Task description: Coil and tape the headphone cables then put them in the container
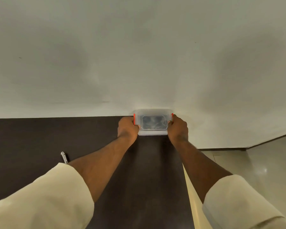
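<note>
Both my hands gripped the lidded container (pixel 153 129) by its ends, left hand (pixel 127 128) and right hand (pixel 178 128), against the wall (pixel 139 55).

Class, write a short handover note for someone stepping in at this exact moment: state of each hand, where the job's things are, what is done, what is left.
Left hand grips the left end of the clear container, at its orange latch.
Right hand grips the right end.
The container sits at the far edge of the dark table, against the wall, lid on; dark shapes show inside, probably the cables.
A small white tool lies on the table to the left.
Done: apparently packing and lidding. Left: confirm both latches are closed, then let go.
</note>
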`<state>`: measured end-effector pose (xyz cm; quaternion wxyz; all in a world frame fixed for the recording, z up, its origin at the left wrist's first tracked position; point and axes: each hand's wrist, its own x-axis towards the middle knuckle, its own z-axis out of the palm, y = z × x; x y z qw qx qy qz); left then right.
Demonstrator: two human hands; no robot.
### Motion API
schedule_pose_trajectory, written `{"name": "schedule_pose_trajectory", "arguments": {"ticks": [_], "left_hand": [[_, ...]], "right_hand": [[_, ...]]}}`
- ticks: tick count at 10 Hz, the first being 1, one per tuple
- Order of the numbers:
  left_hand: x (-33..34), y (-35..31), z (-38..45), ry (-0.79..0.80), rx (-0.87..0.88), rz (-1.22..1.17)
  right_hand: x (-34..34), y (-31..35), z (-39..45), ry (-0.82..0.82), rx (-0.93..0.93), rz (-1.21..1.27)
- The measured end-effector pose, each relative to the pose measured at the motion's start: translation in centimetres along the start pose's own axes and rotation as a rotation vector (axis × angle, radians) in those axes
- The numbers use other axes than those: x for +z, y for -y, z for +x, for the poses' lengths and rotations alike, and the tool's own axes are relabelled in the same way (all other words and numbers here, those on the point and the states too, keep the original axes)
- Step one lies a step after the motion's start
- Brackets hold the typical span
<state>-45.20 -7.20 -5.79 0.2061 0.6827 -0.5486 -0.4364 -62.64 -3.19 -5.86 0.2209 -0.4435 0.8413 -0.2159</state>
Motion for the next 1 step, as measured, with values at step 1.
{"name": "schedule_pose_trajectory", "arguments": {"ticks": [1], "left_hand": [[-0.4,-0.5,-0.24,0.031,-0.003,-0.006]], "right_hand": [[-0.03,0.2,0.07,-0.027,0.031,0.036]]}}
